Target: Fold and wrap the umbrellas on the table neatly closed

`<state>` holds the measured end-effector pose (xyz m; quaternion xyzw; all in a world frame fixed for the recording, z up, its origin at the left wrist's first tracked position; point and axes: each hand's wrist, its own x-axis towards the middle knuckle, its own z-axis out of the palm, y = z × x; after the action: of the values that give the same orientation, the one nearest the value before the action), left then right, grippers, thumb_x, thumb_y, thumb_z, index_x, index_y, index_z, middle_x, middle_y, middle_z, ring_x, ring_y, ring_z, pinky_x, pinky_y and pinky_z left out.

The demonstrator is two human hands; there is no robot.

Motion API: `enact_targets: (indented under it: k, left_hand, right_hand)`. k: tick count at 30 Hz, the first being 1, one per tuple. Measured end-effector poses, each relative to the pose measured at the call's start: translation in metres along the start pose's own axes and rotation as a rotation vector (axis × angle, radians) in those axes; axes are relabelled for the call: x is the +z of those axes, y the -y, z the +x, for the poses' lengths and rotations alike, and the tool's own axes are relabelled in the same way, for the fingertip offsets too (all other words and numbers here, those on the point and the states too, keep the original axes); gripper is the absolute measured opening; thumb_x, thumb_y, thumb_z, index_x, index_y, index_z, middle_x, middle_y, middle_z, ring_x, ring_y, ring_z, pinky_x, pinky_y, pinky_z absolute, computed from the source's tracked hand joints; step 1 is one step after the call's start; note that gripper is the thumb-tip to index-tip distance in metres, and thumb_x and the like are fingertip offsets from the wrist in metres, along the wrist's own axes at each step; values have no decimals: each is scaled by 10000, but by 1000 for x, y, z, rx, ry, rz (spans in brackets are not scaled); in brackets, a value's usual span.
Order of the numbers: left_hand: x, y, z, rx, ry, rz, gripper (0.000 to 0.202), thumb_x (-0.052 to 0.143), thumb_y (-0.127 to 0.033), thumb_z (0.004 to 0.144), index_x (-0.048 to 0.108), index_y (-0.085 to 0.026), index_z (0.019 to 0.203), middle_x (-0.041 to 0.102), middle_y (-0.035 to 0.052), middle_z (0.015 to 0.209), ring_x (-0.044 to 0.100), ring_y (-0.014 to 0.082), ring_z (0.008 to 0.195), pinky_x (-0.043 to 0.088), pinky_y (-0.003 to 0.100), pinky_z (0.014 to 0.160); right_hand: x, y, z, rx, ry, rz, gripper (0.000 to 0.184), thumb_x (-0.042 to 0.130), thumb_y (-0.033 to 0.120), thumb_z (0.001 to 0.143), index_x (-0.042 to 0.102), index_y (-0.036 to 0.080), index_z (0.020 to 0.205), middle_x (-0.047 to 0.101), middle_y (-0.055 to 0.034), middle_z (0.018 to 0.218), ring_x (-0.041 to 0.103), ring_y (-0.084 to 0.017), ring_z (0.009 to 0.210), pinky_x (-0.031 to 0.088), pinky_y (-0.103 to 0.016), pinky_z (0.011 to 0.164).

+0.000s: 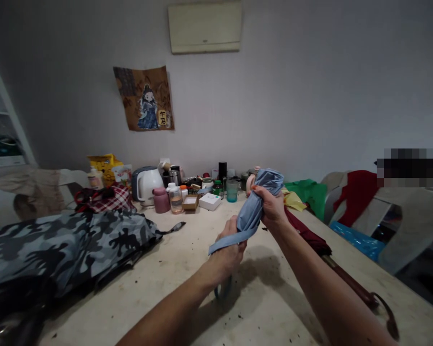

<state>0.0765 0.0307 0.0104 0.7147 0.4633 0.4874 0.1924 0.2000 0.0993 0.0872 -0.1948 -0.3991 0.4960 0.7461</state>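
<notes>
A light blue folding umbrella [250, 211], its cloth gathered around the shaft, is held tilted above the table. My left hand [228, 247] is closed around its lower end, and a loose blue strap lies across the back of that hand. Higher up, my right hand [270, 204] grips the folded cloth near the top, fingers wrapped round it. Below my left hand hangs a dark wrist loop. A dark red umbrella [306, 233] with a brown curved handle lies to the right, partly behind my right forearm. On the left lies a grey camouflage umbrella [104, 245], loosely folded.
At the back of the table [147, 307] stand a white kettle [149, 185], a pink jar [161, 200], bottles, small boxes and a teal glass [232, 191]. A green bag [310, 192] lies at the right edge. Chairs flank the table; a person's head shows at far right.
</notes>
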Motion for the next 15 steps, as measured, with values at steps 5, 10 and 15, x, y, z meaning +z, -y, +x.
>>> enact_targets:
  k: [5, 10, 15]
  left_hand:
    - [-12, -1, 7, -124, 182, -437, 643, 803, -286, 581, 528, -169, 1150, 611, 86, 1060, 591, 230, 952, 466, 347, 830]
    - [-9, 6, 5, -374, 500, -837, 417, 808, -357, 522, 619, -107, 797, 597, 23, 671, 517, 100, 504, 411, 254, 507]
    - [-5, -5, 4, -226, 399, -565, 154, 703, -231, 604, 592, -131, 641, 530, -19, 563, 465, 83, 454, 396, 247, 470]
  right_hand:
    - [4, 2, -13, 55, 101, 0, 242, 763, 184, 492, 607, 174, 676, 610, 36, 592, 535, -98, 475, 465, -210, 437]
    - [2, 11, -22, 256, 416, 23, 266, 781, 297, 538, 660, 142, 716, 604, -4, 592, 519, -98, 509, 446, -195, 452]
    - [-2, 30, -16, 270, 468, 39, 279, 785, 318, 529, 633, 164, 707, 599, 3, 612, 524, -105, 532, 468, -207, 469]
